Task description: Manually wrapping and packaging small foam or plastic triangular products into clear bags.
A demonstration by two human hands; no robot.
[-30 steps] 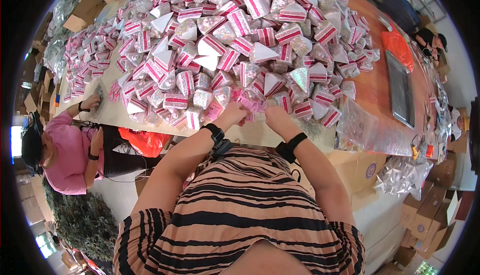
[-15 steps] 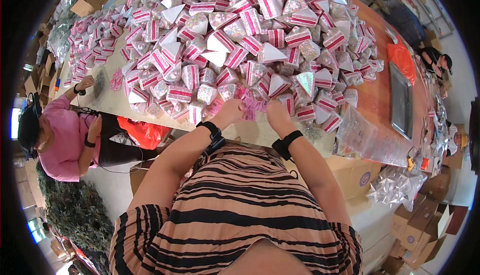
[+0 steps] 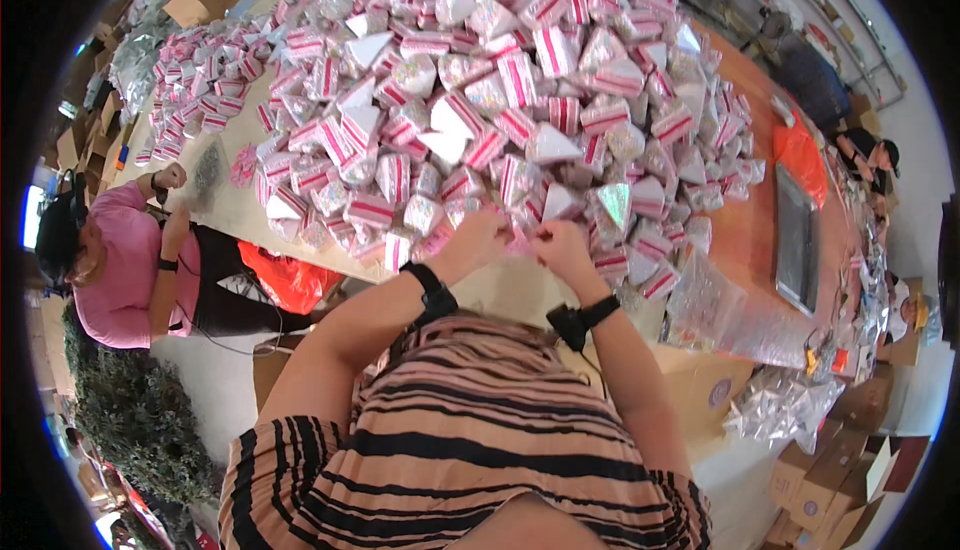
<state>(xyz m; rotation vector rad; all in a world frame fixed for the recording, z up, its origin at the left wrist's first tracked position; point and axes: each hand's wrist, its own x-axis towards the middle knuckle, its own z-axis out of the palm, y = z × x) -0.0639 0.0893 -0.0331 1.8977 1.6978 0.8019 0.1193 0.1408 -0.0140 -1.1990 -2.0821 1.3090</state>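
Close together at the near edge of a large heap of wedge-shaped pieces, my two hands work over the table. The wedges look like toy cake slices, with pink-and-white striped sides and glittery or white faces. My left hand is closed, its fingertips pinched. My right hand is also closed, thumb and fingers together, facing the left. Small flat pink pieces show between the fingertips and partly under them. What each pinch holds is too small to make out. Dark bands sit on both wrists.
A clear plastic bag lies at the table's right edge, with a dark tray and an orange-red bag beyond. A person in pink sits at the left beside a smaller heap. Cardboard boxes stand at lower right.
The view has shifted slightly, so the heap appears lower. My hands have turned inward, with fingertips nearer each other, and fewer pink pieces show between them. The seated person's hands have moved.
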